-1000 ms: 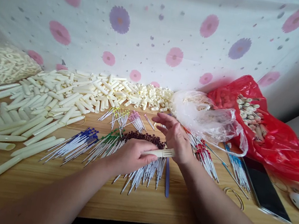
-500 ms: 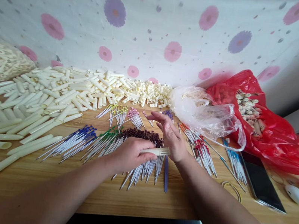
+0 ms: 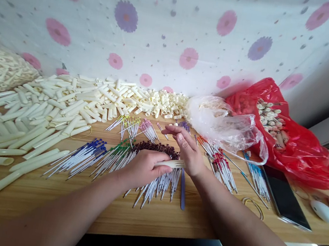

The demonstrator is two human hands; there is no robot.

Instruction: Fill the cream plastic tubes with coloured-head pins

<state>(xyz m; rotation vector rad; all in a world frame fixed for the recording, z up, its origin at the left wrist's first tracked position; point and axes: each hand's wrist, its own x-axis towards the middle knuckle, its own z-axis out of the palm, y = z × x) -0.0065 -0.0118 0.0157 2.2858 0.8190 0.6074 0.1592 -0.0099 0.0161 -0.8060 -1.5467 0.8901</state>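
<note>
My left hand [image 3: 142, 167] is closed round a short cream plastic tube [image 3: 170, 164], which sticks out to the right. It hovers over a fan of thin white sticks with dark maroon tips [image 3: 155, 180]. My right hand [image 3: 188, 147] is just right of the tube's end, fingers stretched out toward the left, and its palm touches the tube's tip. Blue-tipped sticks [image 3: 79, 158] and green-tipped sticks [image 3: 114, 156] lie left of the maroon ones.
Cream tubes of many lengths [image 3: 51, 109] cover the left of the wooden table [image 3: 149, 220]. Small ribbed cream pieces [image 3: 168, 100], a clear bag [image 3: 229, 129], a red bag [image 3: 290, 138], red-tipped sticks [image 3: 222, 167], a phone [image 3: 283, 198] and a rubber band [image 3: 253, 205] lie to the right.
Both hands have stayed almost where they were. The view has shifted slightly, and the fingers of my right hand have straightened a little.
</note>
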